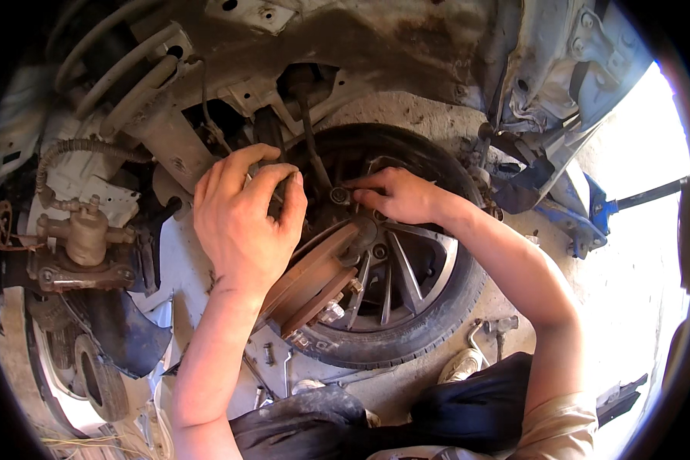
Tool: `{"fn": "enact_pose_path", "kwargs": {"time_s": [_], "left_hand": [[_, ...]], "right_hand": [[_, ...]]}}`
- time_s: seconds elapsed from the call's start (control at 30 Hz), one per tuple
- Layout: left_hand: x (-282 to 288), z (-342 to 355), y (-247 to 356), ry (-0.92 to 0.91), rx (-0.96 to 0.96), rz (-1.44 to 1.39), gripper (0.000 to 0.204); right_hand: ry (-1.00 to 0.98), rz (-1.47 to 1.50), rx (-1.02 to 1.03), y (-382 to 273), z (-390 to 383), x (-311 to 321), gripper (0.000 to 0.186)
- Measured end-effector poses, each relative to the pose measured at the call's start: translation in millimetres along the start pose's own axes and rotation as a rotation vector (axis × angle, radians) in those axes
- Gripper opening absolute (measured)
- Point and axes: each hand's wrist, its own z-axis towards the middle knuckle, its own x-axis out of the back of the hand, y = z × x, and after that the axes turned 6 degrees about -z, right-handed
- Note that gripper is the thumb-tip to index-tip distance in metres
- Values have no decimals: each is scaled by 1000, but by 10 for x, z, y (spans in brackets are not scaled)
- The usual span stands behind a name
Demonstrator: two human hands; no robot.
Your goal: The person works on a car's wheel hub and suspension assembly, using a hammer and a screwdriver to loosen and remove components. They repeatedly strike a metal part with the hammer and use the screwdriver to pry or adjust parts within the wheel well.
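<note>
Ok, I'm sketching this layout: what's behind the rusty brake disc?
Behind the brake disc lies a wheel; some silver spokes and much of its dark tyre show past the disc's edge. What lies directly behind the disc is covered and cannot be seen.

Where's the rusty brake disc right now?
In the head view, the rusty brake disc is just left of centre, below right of the left hand, overlapping the wheel behind it.

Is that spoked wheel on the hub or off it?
Off: the wheel lies flat on the floor, below the rusty brake disc.
</note>
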Motion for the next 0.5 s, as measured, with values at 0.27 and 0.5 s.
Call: {"fn": "enact_pose_path", "kwargs": {"time_s": [0.27,0.5], "left_hand": [[-10,0,0,-1,3,9,9],[10,-1,-34,-14,-3,24,8]], "right_hand": [[7,344,-272,-201,-245,-147,44],[-6,676,-469,-518,-241,-299,48]]}}
